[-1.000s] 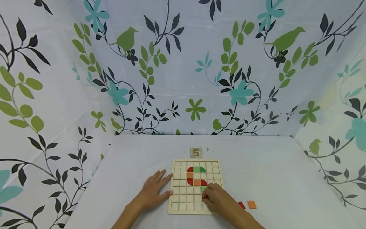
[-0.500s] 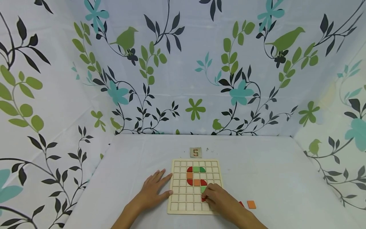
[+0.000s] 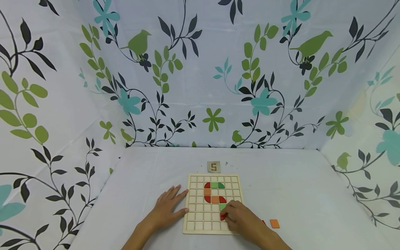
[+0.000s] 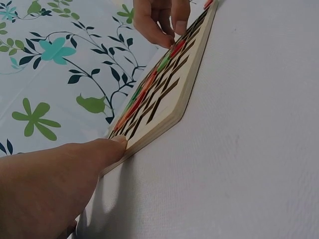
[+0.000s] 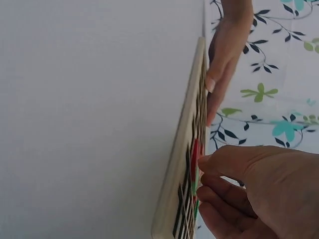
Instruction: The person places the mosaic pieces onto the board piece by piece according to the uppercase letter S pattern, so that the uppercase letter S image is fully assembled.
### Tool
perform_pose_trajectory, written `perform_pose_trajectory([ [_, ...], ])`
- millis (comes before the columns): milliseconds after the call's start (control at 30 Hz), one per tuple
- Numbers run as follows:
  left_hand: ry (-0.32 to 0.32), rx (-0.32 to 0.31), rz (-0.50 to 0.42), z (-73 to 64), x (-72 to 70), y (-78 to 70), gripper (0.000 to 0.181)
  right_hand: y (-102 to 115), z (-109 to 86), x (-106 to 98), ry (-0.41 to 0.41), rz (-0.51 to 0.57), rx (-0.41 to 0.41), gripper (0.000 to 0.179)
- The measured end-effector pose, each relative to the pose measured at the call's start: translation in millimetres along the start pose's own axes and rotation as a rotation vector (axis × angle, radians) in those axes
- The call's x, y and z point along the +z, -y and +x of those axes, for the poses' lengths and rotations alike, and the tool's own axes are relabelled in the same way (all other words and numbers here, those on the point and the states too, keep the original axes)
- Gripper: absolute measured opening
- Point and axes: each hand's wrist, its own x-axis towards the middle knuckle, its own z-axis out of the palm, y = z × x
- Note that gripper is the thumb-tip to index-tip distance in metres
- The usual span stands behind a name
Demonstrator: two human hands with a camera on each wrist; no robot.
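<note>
A pale wooden grid board lies on the white table. Set in its cells is a curving row of tiles: red, green and orange pieces, with a light green tile near its lower end. Directly below that one is a red tile with a rounded edge, at the fingertips of my right hand. The curled fingers and thumb of this hand pinch the red tile at the board surface and partly cover it. My left hand lies with spread fingers against the board's left edge, its thumb touching the rim.
A small card with an S-shaped pattern lies behind the board. An orange tile rests on the table to the right, and a red piece beside it is mostly hidden by my right forearm. A patterned cloth hangs behind.
The red tile under my right fingers has shifted slightly and now sits straighter in its cell, with more of it showing. My right forearm has moved slightly right, covering more of the loose red piece.
</note>
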Motion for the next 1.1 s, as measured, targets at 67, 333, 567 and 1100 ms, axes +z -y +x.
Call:
perform_pose_trajectory([
  [67,-0.001,0.000,0.000,0.2,0.4,0.1,0.072,-3,-2.0,-6,0.014,0.045,0.056,0.013],
  [333,0.006,-0.016,-0.003,1.1,-2.3,-3.0,0.072,-37,-27.7,-36,-0.033,0.202,0.376,0.017],
  [567,0.020,-0.027,-0.009,-0.2,-2.5,-3.9,0.072,-62,-68.8,-56,-0.074,0.305,0.510,0.028],
  [1100,0.025,-0.037,-0.004,1.0,-0.4,-1.9,0.072,-85,-114.1,-56,0.014,0.173,0.533,0.053],
])
